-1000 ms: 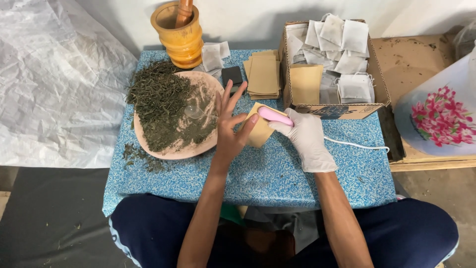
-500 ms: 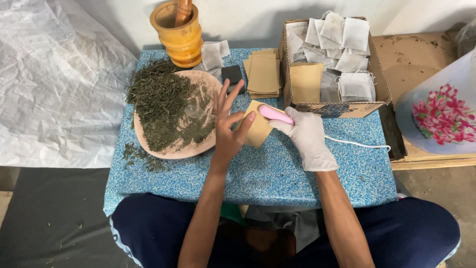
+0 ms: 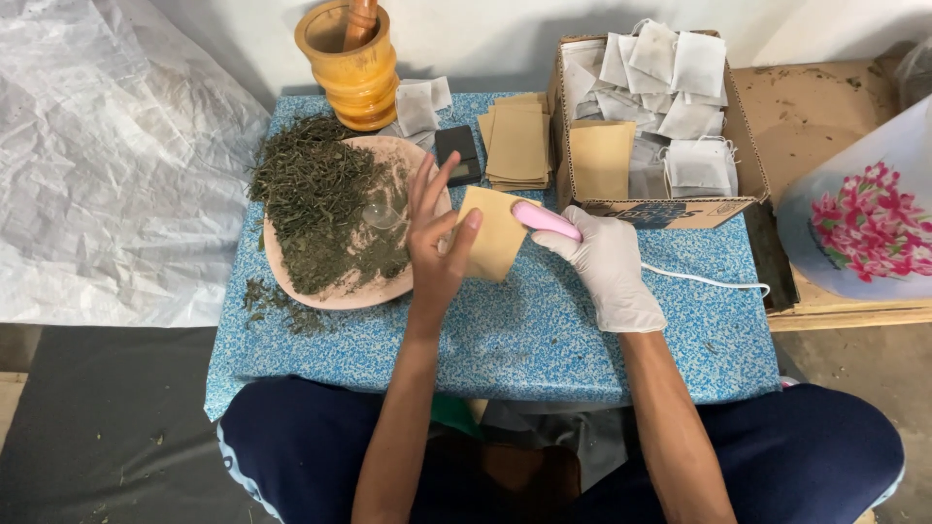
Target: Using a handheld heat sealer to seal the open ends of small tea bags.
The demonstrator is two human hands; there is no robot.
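Pinching tan pouch [image 3: 492, 233], left hand [image 3: 437, 243]; right hand [image 3: 604, 264] around pink sealer [image 3: 546, 220]

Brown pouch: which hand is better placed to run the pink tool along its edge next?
Probably right. The gloved right hand already grips the pink tool, its tip at the brown pouch. The bare left hand holds the pouch up, so it is occupied steadying it.

The near strip of the blue speckled worktop [image 3: 505, 349] lies open; farther back, the pink round plate of dried leaves [image 3: 335, 223], wooden mortar [image 3: 354, 68] and open cardboard box [image 3: 650, 116] crowd it.
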